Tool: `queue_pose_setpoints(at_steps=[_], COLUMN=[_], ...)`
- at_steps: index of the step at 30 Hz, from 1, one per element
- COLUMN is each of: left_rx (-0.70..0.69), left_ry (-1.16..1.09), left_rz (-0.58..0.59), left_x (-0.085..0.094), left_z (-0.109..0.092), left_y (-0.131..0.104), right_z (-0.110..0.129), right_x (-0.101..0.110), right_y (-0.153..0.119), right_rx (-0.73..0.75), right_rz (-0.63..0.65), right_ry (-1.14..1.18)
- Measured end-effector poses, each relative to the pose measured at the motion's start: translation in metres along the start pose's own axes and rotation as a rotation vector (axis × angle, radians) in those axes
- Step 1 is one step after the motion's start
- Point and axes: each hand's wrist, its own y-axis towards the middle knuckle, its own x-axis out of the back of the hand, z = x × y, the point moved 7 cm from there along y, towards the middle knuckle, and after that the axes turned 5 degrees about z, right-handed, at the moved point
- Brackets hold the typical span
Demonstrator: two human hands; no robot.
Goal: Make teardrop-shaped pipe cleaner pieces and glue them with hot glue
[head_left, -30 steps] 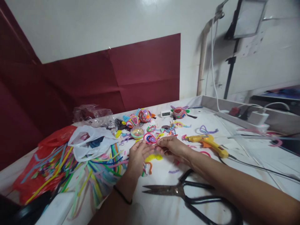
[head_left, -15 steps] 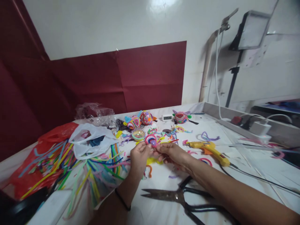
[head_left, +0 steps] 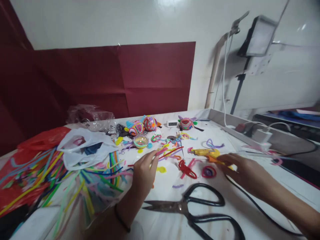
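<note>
My right hand (head_left: pixel 236 165) has its fingers around the handle of a yellow hot glue gun (head_left: pixel 205 152), which lies on the table with its nozzle to the left. My left hand (head_left: pixel 145 168) is closed, its fingertips pinching a pink pipe cleaner piece (head_left: pixel 161 152), mostly hidden behind the fingers. Between the hands lie a red bent pipe cleaner bundle (head_left: pixel 187 169) and a pink and purple pipe cleaner coil (head_left: pixel 209 172). Large black-handled scissors (head_left: pixel 181 207) lie nearest me, blades pointing left.
Many loose pipe cleaners (head_left: pixel 92 186) spread at left beside a white plastic bag (head_left: pixel 86 146) and a red bag (head_left: pixel 42 138). Colourful round figures (head_left: pixel 187 123) stand at the back near a small digital clock (head_left: pixel 172 124). A power strip (head_left: pixel 260 141) sits at right; the gun's cord (head_left: pixel 255 203) trails towards me.
My right hand has let go of the small pink and blue coil both hands held and moved right onto the glue gun. My left hand has shifted slightly left. The view has turned a little.
</note>
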Motion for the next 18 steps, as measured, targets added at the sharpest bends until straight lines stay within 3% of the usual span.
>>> queue_pose_setpoints(at_steps=[3,7,13,18], left_rx=[-0.163,-0.308,-0.428,-0.503], left_ry=[0.111,0.228,0.295,0.348], left_rz=[-0.007,-0.015,0.003,0.053], left_x=[0.001,-0.001,-0.003,-0.006], left_z=[-0.016,-0.029,-0.038,-0.043], left_y=[0.0,-0.002,-0.006,-0.007], right_z=[-0.028,-0.041,-0.051,-0.07], right_x=[-0.002,-0.008,-0.007,0.008], right_y=[-0.016,-0.03,-0.037,-0.036], right_rx=[-0.038,-0.033,-0.072,-0.153], right_rz=[-0.036,-0.027,-0.037,-0.095], right_ry=[-0.121,-0.198,-0.274,-0.365])
